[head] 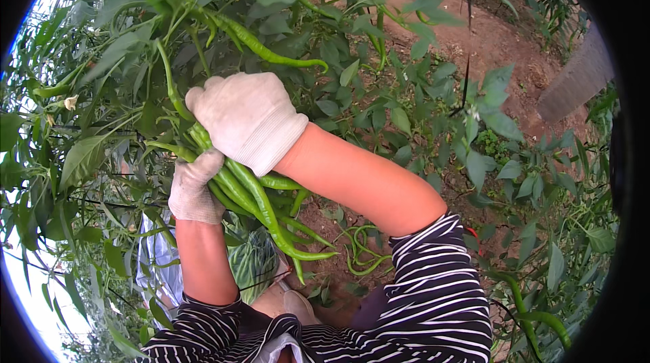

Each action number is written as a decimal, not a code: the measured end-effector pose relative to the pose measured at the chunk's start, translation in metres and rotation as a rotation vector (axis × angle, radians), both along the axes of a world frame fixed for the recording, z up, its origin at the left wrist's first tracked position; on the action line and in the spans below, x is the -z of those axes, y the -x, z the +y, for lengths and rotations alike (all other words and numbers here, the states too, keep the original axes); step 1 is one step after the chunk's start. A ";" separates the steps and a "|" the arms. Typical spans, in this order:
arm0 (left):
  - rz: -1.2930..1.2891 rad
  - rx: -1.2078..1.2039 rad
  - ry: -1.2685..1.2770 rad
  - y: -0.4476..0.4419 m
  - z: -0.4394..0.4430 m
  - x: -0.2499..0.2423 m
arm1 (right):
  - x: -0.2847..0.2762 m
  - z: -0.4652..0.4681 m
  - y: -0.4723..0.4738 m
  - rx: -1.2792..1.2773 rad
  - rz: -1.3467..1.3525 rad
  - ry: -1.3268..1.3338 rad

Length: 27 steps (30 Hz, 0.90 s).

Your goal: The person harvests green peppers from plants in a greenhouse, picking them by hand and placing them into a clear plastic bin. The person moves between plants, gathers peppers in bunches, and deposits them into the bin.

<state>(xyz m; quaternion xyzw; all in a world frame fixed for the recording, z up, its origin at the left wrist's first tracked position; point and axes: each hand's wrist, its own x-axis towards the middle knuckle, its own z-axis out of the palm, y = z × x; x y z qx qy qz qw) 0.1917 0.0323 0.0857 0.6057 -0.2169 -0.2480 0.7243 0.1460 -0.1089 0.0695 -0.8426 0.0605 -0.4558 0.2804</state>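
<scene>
My left hand, in a whitish knitted work glove, grips a bunch of long green chili peppers. Their curved tips hang down to the right, below my right wrist. Just above and partly over the bunch is my right hand, gloved the same way, with its back to the camera and its fingers curled under. What those fingers hold is hidden. A slender green pepper on the plant runs down to the finger side of that hand. Another long pepper with a hooked tip hangs above it.
Leafy pepper plants surround both arms. Loose green peppers lie on the reddish soil. Below my left forearm are a silvery plastic sheet and a green mesh-like bundle. A dark cord hangs at upper right.
</scene>
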 end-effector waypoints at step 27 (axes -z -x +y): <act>-0.135 0.127 -0.230 -0.017 0.008 -0.007 | 0.118 -0.133 -0.066 0.236 0.220 -0.517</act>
